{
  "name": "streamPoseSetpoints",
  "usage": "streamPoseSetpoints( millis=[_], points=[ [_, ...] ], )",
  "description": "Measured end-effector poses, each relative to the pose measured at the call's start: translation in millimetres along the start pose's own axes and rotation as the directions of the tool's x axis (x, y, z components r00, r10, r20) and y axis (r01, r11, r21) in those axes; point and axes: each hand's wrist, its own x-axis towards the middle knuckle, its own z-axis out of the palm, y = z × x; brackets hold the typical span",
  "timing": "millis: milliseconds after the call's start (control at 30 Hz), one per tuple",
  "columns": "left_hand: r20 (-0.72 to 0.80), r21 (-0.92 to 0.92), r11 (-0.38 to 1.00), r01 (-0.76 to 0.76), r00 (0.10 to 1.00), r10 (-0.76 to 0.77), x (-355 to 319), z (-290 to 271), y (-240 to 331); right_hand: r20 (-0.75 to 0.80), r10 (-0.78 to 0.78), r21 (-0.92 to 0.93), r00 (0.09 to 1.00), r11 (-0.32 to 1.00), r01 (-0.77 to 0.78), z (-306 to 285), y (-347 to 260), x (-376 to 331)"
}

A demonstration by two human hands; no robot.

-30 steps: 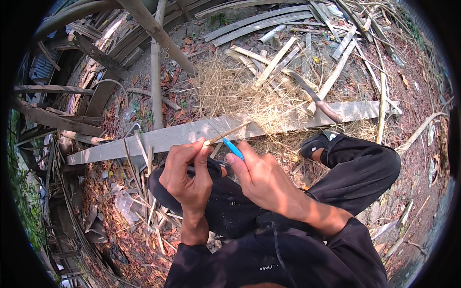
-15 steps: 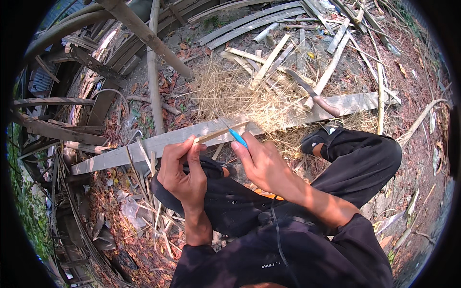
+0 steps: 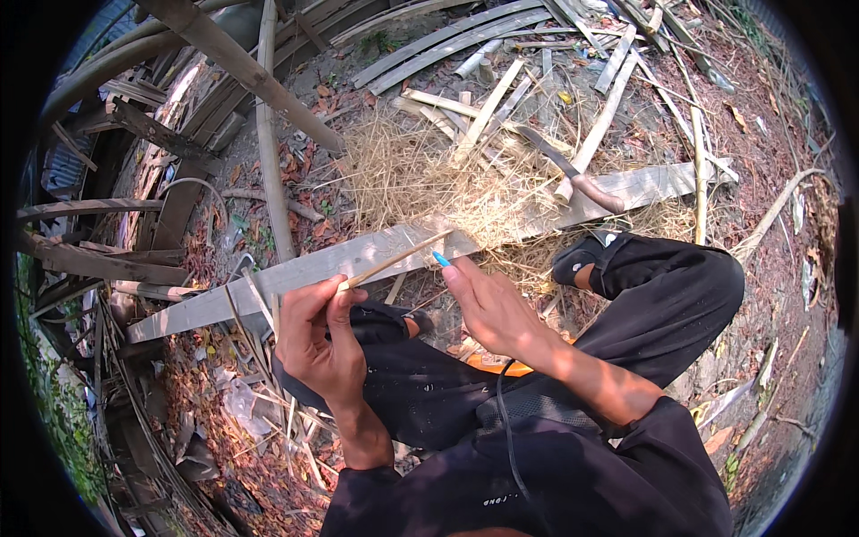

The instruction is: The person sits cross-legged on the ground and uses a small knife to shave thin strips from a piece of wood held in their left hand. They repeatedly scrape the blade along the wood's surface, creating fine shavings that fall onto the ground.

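Head view: thin bamboo sliver pinched at its lower end in the left hand, grip of thumb and fingers closed on it; the sliver runs up and to the right, its free end lying over the long grey plank that crosses the ground in front of the knees. Right hand is just beside the sliver's middle, fingers curled shut around a small tool with a blue tip; only that tip shows, so the kind of tool cannot be told, and the tip sits near the sliver but appears apart from it. Judged step: trimming or shaving the sliver, between strokes. The next move likely calls for bringing the tip back against the sliver while the left hand keeps it steady and angled away from the fingers. Around: pile of dry shavings beyond the plank, a chopping knife resting on it, split bamboo strips farther out, dead leaves on the ground.
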Motion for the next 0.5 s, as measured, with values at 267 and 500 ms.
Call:
streamPoseSetpoints(
  millis=[267,500],
  points=[
    [-0.021,-0.012,0.999,-0.052,0.998,0.052,-0.9,4.6,-1.9,0.034,0.004,0.29,0.999,0.957,-0.014,-4.8,-81.6,-10.3],
    [0.002,0.064,0.995,-0.076,0.997,0.076,-2.6,0.4,-2.2,0.034,0.051,0.186,0.998,0.981,-0.056,-7.3,-76.8,-16.8]
  ],
)
